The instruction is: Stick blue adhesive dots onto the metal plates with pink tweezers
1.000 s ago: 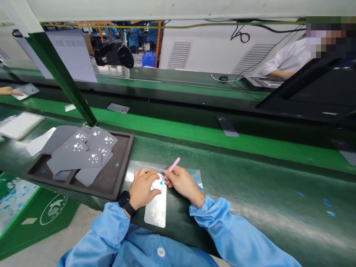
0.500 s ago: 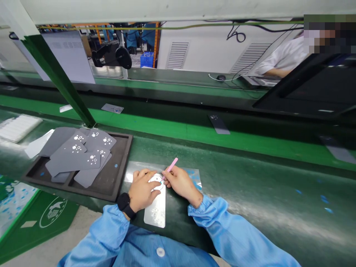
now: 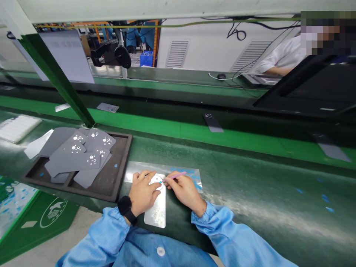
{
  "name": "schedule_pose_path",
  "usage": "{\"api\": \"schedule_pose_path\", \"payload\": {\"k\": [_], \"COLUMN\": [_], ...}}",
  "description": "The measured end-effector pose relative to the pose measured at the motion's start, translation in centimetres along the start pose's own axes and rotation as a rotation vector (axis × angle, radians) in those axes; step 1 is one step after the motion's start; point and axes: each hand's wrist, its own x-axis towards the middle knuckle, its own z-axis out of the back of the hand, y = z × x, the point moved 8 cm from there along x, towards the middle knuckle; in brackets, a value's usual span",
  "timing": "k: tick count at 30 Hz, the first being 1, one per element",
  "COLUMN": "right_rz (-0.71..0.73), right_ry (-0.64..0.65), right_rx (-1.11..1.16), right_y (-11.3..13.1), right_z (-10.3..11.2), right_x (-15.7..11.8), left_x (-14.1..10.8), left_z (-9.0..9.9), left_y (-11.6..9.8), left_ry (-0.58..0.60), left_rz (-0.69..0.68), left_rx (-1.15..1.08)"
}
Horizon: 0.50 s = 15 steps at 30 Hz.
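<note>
Your left hand (image 3: 143,191) lies flat, pinning the silver plate (image 3: 155,213) to the tabletop (image 3: 250,193). Your right hand (image 3: 185,192) pinches pink tweezers (image 3: 178,175), tip at the plate's ring (image 3: 159,186) with a blue speck (image 3: 161,182). Risk, by my judgement: a tremor or plate slip could scratch the surface or misplace the speck.

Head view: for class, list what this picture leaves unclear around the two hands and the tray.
Head view:
- The pink tool: its lower part is hidden by the right hand, and the blue speck at its tip is too small to identify.
- The white ring on the metal plate: partly covered by the left hand.
- The grey panels in the tray: lower ones are partly hidden by those on top.
</note>
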Motion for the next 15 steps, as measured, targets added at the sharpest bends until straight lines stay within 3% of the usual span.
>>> {"api": "schedule_pose_path", "payload": {"k": [15], "right_rz": [0.253], "right_ry": [-0.06], "right_rx": [-0.263], "right_y": [1.1], "right_z": [-0.8], "right_x": [-1.0], "left_x": [-0.3], "left_z": [-0.1], "left_y": [-0.2], "left_ry": [-0.045], "left_rz": [0.001], "left_rx": [0.056]}}
